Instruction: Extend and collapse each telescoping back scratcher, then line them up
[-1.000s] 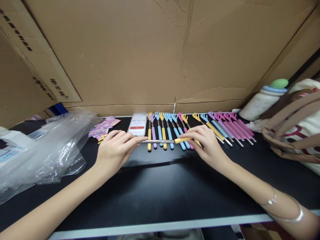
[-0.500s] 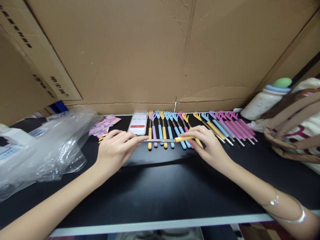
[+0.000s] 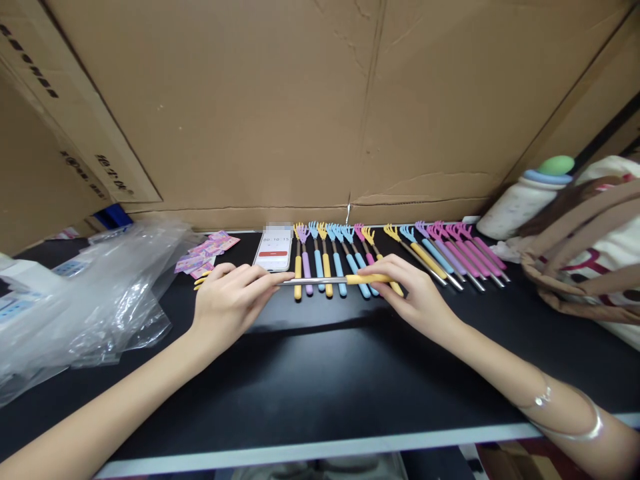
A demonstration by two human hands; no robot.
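Both hands are at work over the rear half of a black, flat-topped bench (image 3: 320,380) with a pale grey front edge. A slim metal-rod scratcher with a yellow sleeve and yellow claw head (image 3: 320,281) is held raised, roughly parallel to the front edge; a long shadow lies on the bench below it.

Left hand (image 3: 227,297): fingers closed round the claw end of the rod, yellow prongs emerging beyond the knuckles. Right hand (image 3: 407,287): thumb and fingers pinched on the yellow sleeve at the other end; remaining fingers loosely curled.

Behind, toward the rear edge: a row of yellow, purple, blue and pink claw-headed scratchers (image 3: 339,268), heads to the rear. Right of it, a second slanted group of similar multicoloured scratchers (image 3: 453,258), bare rod ends toward the front.

Left of the first row: a white-screened phone (image 3: 273,247) reading 00:10:15, then pink-and-purple printed paper packets (image 3: 205,253). Clear crinkled plastic bags (image 3: 110,300) cover the left end. Rear right corner: a white bottle with blue rim and green top (image 3: 520,205).
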